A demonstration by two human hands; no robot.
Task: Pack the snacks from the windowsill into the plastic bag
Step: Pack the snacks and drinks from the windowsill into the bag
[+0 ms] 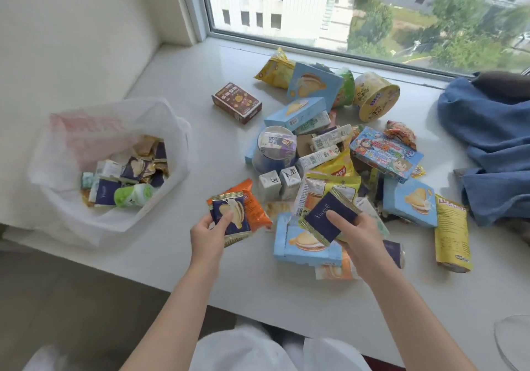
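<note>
A white plastic bag (66,169) lies open at the left of the white windowsill (186,89), with several small snack packets inside. A heap of snacks (329,152) covers the middle: light blue boxes, yellow bags, cup noodles, small cartons. My left hand (208,231) grips a navy and gold biscuit packet (233,215), held above an orange packet (253,201). My right hand (361,233) holds another navy packet (329,215) by its lower edge, over a light blue biscuit box (304,244).
A brown box (236,102) lies apart, between bag and heap. Blue cloth (487,146) is bunched at the right end of the sill. The window (358,6) runs along the back. The sill's front edge is just below my hands.
</note>
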